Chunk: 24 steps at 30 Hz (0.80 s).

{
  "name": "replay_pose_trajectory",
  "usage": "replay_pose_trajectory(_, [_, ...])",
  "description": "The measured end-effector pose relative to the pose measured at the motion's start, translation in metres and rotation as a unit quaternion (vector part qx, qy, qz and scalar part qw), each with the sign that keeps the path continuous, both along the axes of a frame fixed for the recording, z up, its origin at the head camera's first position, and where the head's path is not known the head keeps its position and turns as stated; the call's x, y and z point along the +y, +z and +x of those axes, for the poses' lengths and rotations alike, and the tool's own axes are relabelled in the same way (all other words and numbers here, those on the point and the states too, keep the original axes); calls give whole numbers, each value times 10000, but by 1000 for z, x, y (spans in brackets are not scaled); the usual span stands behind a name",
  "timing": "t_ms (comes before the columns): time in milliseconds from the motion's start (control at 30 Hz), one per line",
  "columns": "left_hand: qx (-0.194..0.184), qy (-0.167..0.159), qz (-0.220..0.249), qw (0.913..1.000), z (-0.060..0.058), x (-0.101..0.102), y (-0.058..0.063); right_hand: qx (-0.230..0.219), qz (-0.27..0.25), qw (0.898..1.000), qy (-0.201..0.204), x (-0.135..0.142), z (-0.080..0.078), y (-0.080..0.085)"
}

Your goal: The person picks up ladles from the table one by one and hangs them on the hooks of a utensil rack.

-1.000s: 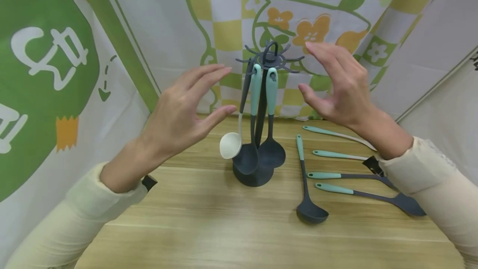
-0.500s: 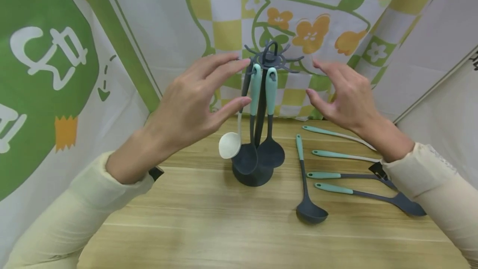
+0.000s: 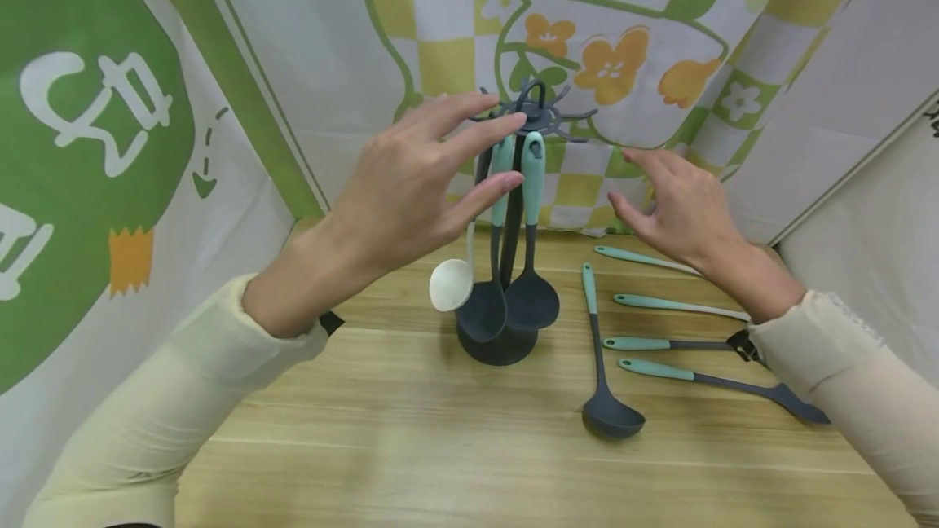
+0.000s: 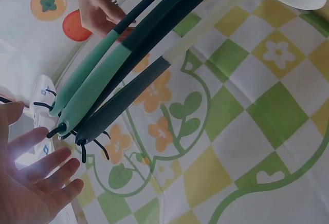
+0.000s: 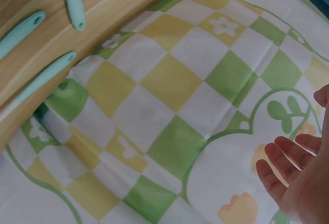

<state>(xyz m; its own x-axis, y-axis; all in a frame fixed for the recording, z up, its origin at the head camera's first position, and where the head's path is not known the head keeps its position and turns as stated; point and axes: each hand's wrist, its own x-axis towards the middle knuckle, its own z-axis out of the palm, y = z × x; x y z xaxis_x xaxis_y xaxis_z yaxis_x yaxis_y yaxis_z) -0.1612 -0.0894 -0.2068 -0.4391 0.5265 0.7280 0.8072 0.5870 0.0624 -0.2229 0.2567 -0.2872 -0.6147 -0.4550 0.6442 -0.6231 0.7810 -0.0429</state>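
L hand (image 3: 418, 186): fingers extended, thumb held apart, no grip on anything. In the head view its fingertips overlap the top of the hook rack (image 3: 512, 243); L wrist view puts them just beside the hooks, contact can't be told. R hand (image 3: 685, 206): fingers loosely bent, holding nothing, hovering on the rack's other side w/ a gap. Rack stands upright btwn the hands, nearer L; its wide round base (image 3: 506, 355) prob. keeps it steady under the load.

Below L fingers hang a white ladle (image 3: 451, 285), a dark ladle (image 3: 482, 312) and a dark spoon (image 3: 534, 300), heads down; the holes in the handle ends let the hooks carry them.

Below R hand, more utensils lie flat: a loose ladle (image 3: 612, 416), handle away from the person, plus two pale-shafted tools (image 3: 645, 256) (image 3: 678, 305) and two dark-shafted tools (image 3: 638, 344) (image 3: 660, 367), handles toward the rack, prob. for easy reach. R sleeve (image 3: 836, 357) hides some ends.

Surface: wood-grain table (image 3: 411, 446) under both hands. Beyond them, a checked, floral cloth (image 3: 446, 68); left of L hand, a white hanging w/ big green print (image 3: 95, 145).
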Motion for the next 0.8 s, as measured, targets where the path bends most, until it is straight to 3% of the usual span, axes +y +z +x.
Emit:
replay_pose_trajectory(367, [-383, 204, -352, 9984, -3, 8, 1, -859, 291, 9937, -656, 11, -5, -27])
replay_pose_trajectory(800, [-554, 283, -343, 9975, -6, 18, 0, -1615, 366, 9822, -882, 17, -10, -57])
